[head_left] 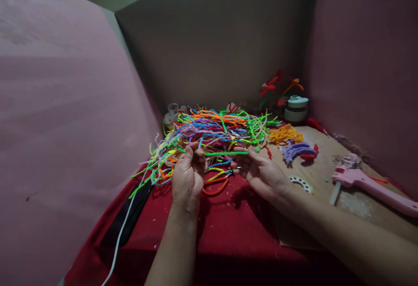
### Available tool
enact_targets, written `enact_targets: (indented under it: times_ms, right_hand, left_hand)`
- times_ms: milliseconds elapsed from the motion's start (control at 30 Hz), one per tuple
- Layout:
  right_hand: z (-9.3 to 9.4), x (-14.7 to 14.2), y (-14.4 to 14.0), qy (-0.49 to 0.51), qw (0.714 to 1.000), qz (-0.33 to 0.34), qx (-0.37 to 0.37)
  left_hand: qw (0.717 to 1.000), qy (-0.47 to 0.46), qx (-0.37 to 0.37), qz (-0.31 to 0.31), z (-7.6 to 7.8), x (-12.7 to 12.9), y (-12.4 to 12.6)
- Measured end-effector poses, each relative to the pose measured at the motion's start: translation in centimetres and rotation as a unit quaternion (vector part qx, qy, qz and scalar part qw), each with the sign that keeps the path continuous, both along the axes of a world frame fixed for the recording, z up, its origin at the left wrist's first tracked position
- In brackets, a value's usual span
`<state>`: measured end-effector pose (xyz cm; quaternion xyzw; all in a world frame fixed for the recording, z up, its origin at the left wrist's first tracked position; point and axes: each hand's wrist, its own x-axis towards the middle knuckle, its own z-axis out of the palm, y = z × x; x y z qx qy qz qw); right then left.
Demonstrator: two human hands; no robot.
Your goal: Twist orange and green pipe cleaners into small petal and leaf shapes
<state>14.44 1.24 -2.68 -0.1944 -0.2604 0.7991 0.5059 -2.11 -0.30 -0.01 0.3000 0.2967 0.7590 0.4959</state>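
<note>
Both hands hold one green fuzzy wire (225, 153) stretched flat between them. The left hand (188, 175) is closed, with its fingers curled tight around the wire's left end. The right hand (261, 173) is more open and pinches the other end between thumb and fingers, close to 3 o'clock from the left hand. The wire sits just in front of the big pile of fuzzy wires (212, 131), in the middle of the table.

To do this well, I think each hand should grip close to its end and keep the wire pulled straight, so it does not snag on the pile at 12 o'clock. Lifting it a little above the red cloth (183, 238) would help too.

Just under the hands, at 6 o'clock from the wire, lie pliers with orange handles (217, 184). At 3 o'clock, on the brown board (326, 164), sits a pink glue gun (365, 182) (its white stick pokes out the back). A yellow bunch (284, 133) and a purple bunch (298, 150) of wires lie at 2 o'clock.

Now the holders. A round white pot with a lid (296, 108) stands at 1 o'clock; the lid is on, so I cannot tell what is inside. Red and orange wire flowers (277, 85) stand right behind it. A clear little jar (172, 115) sits at 11 o'clock, partly hidden by the pile, and what it holds is too blurry to tell
</note>
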Motion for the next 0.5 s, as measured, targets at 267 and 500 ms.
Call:
enact_targets:
  times_ms: [267,500]
  right_hand:
    - [0.4,0.4,0.1,0.073,0.997,0.028,-0.005]
    - [1.1,0.5,-0.1,0.047,0.998,0.04,0.026]
  left_hand:
    - [0.995,-0.092,-0.037,-0.002,-0.1,0.9,-0.2]
    - [0.992,-0.12,-0.047,-0.015,-0.7,0.4,-0.1]
